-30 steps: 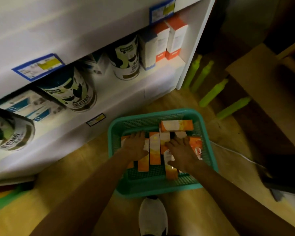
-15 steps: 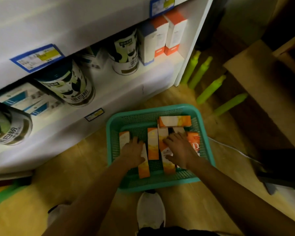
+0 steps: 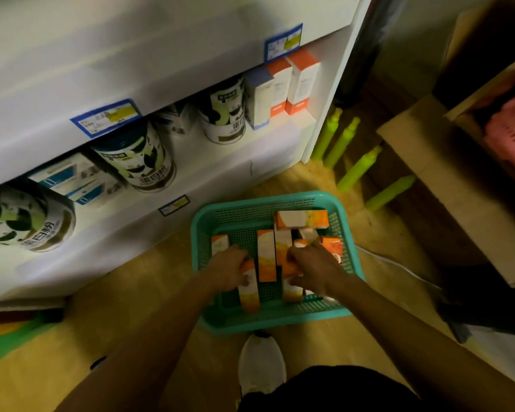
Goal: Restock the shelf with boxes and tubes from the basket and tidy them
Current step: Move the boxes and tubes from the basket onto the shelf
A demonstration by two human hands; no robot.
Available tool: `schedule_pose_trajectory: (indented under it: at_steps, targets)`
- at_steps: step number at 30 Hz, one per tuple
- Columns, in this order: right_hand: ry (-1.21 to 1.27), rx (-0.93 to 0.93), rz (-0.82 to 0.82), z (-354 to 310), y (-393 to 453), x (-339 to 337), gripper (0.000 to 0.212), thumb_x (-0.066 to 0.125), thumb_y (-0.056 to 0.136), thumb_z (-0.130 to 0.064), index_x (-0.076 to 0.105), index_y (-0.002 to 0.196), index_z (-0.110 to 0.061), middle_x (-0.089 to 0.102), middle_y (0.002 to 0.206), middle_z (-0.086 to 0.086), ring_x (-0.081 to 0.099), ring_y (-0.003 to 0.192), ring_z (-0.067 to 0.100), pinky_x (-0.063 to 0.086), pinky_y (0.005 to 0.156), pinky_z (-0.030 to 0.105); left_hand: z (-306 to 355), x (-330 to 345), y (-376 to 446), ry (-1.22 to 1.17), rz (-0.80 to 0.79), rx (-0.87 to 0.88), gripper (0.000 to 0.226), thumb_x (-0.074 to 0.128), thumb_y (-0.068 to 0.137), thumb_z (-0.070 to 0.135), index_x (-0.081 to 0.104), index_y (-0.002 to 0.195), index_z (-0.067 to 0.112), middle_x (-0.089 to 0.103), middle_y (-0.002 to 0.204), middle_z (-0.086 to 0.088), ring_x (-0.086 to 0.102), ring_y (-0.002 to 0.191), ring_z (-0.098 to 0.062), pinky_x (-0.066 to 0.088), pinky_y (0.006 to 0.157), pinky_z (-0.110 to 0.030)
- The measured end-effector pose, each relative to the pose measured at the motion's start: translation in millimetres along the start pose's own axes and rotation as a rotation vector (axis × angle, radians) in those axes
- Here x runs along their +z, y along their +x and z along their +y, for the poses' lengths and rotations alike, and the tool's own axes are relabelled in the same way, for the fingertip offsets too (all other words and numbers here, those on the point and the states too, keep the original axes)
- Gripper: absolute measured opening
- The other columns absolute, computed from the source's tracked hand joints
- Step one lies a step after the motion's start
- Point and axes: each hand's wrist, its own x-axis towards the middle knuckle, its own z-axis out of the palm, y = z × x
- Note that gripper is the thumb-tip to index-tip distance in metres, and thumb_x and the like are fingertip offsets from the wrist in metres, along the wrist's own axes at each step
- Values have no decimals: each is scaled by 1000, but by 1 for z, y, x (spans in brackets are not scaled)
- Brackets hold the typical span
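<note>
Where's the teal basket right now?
In the head view, the teal basket sits on the floor at lower centre, just in front of the white shelf, beyond the white shoe.

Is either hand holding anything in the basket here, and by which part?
The left hand grips an orange box near its upper end. The right hand has its fingers curled round another orange box near its middle.

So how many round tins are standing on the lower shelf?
3 visible: one tin at the far left, one left of centre, one beside the upright boxes. More may sit hidden behind them.
</note>
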Motion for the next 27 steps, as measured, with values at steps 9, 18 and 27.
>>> schedule_pose_trajectory:
  at_steps: [9,18,27]
  targets:
    - [351,60,251,-32,-9,-85,44,79,75,-36,59,110,-21,67,99,0,63,90,25,50,74,40,11,-91,-62,-102,155,74,35,77,81,25,59,110,21,62,111,1,59,106,-21,45,83,-32]
    - [262,-39,443,-104,-36,-208,47,74,84,-42,60,127,-31,68,112,-4,64,100,17,52,88,32,30,-199,-152,30,412,73,43,63,95,34,49,133,20,60,125,-8,58,110,-27,46,89,-36]
    - [139,-210,650,-174,-89,-322,51,68,89,-38,55,136,-24,57,120,0,61,101,22,50,90,35,63,-288,-255,125,693,89,56,49,103,36,31,154,22,39,154,-6,43,138,-27,35,110,-35]
